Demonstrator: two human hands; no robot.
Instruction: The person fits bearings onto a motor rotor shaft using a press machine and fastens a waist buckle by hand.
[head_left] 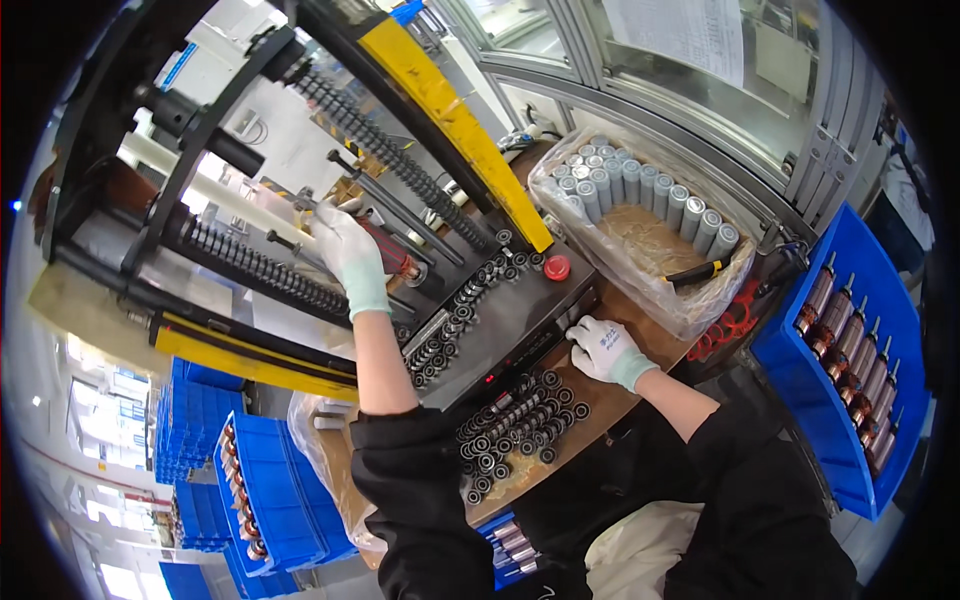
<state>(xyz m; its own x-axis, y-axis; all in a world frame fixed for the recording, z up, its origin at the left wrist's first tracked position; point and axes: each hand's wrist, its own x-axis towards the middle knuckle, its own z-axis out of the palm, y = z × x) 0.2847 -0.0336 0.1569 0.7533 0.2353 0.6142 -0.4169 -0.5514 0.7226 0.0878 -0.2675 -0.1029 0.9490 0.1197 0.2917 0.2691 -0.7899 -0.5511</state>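
In the head view, we have our two gloved hands well apart. Our left hand (348, 255) reaches into the press (510, 325), its fingers curled beside the upper end of a red rotor (388, 250); we cannot tell whether they grip it. The rotor sits inside the press frame, between two dark springs (385, 140), and appears slanted to us. Our right hand (605, 352) lies at the front side of the press, fingers bent, and we cannot tell whether it holds anything.

On the press base we see small bearings (460, 315) in rows, with a red button (557, 267) near the corner. More bearings (520, 428) lie grouped on the brown worktop (655, 345), just in front of the press. Beyond our right hand stands a plastic-lined box (690, 315) of grey cylinders (665, 195). At far right, a blue bin (800, 375) holds a row of rotors (855, 365); more blue bins (285, 490) stand at left.
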